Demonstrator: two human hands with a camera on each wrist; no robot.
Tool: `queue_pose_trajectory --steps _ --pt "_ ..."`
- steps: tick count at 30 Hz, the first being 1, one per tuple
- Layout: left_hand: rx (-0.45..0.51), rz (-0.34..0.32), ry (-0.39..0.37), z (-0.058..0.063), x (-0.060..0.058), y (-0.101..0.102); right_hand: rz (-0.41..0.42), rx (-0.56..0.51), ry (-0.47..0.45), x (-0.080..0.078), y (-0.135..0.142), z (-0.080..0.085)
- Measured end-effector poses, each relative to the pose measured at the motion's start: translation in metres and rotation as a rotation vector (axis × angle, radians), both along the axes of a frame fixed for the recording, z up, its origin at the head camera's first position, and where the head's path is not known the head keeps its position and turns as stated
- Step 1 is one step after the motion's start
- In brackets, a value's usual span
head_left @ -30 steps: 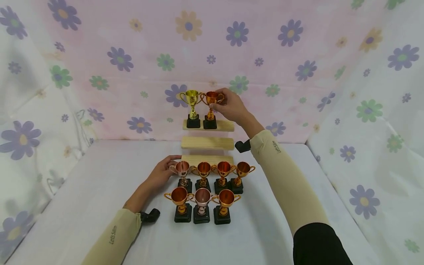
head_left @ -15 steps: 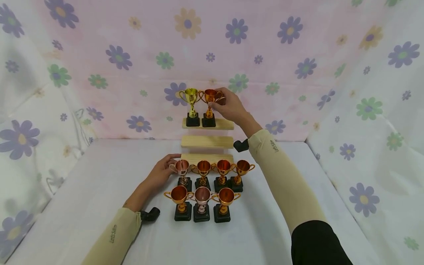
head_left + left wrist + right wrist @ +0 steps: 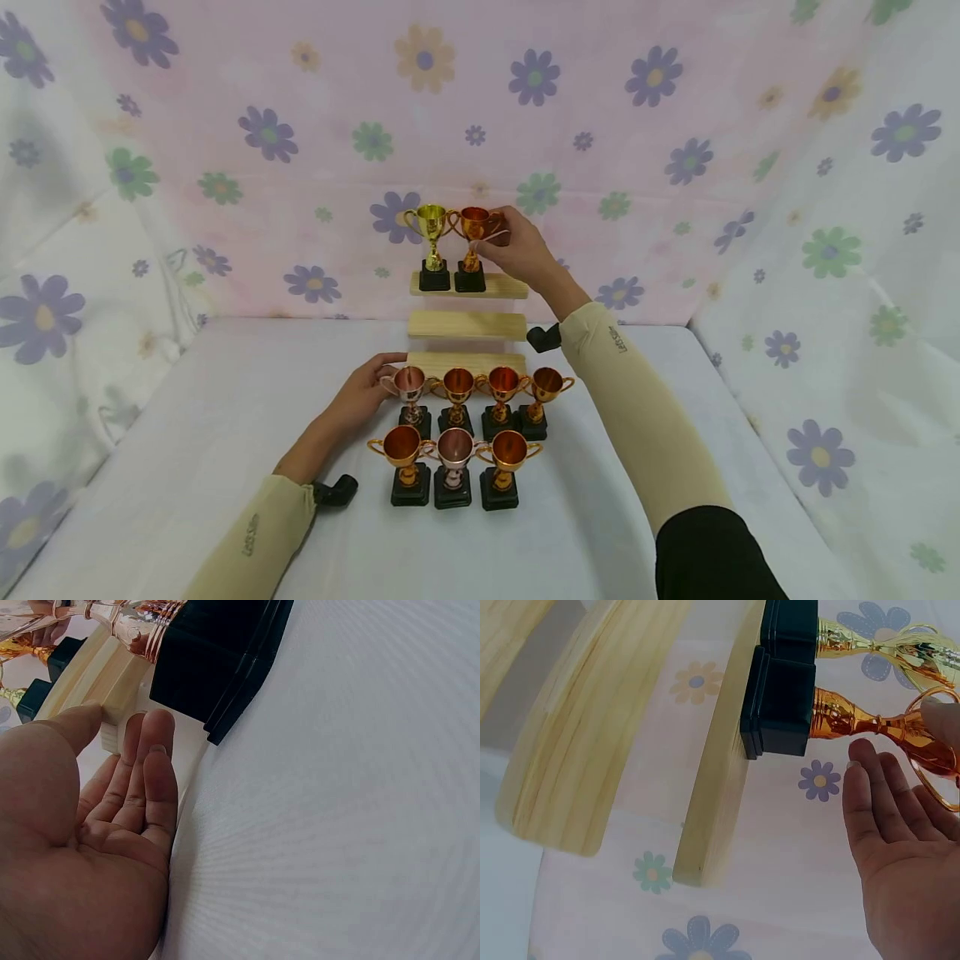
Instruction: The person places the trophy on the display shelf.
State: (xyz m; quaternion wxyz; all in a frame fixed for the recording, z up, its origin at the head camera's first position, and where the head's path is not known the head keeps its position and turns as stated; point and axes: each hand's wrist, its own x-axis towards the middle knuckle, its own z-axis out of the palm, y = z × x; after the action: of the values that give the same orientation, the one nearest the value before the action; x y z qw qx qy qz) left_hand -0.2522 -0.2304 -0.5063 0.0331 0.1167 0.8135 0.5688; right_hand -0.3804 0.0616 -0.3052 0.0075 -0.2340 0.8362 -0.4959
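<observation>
On the top shelf, a gold trophy stands upright beside an orange-copper trophy. My right hand pinches the copper trophy's cup near its right handle between thumb and index finger. Its other fingers extend loosely in the right wrist view, and the trophy's black base sits on the wood. My left hand rests at the left end of the bottom shelf, next to a rose-coloured trophy. In the left wrist view, its thumb touches the wood and its fingers are nearly straight.
A middle shelf lies between the top and bottom ones. Two rows of trophies stand in front, including a copper one and a rose one. White cloth covers the table; a flowered curtain hangs behind.
The right hand keeps hold of the copper trophy on the top shelf, its pose barely altered. The left hand stays at the bottom shelf; the whole head view shifts slightly.
</observation>
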Motion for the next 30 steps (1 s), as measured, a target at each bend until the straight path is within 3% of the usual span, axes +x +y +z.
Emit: queue_pose_trajectory --steps 5,11,17,25,30 --pt "0.011 -0.014 -0.001 -0.001 0.001 -0.001 -0.003 0.036 -0.013 0.010 0.013 0.005" --pt "0.019 -0.016 0.011 0.003 0.000 0.002 -0.004 0.068 0.052 0.025 0.044 0.005" --pt "-0.005 -0.011 0.007 -0.002 0.000 0.001 0.013 -0.004 0.100 0.057 0.069 -0.011" --pt "0.021 -0.013 -0.006 0.000 0.000 -0.002 0.049 -0.003 0.197 0.095 0.094 -0.032" --pt "0.003 -0.016 0.001 0.000 -0.001 -0.001 0.081 -0.071 0.183 0.111 0.112 -0.051"
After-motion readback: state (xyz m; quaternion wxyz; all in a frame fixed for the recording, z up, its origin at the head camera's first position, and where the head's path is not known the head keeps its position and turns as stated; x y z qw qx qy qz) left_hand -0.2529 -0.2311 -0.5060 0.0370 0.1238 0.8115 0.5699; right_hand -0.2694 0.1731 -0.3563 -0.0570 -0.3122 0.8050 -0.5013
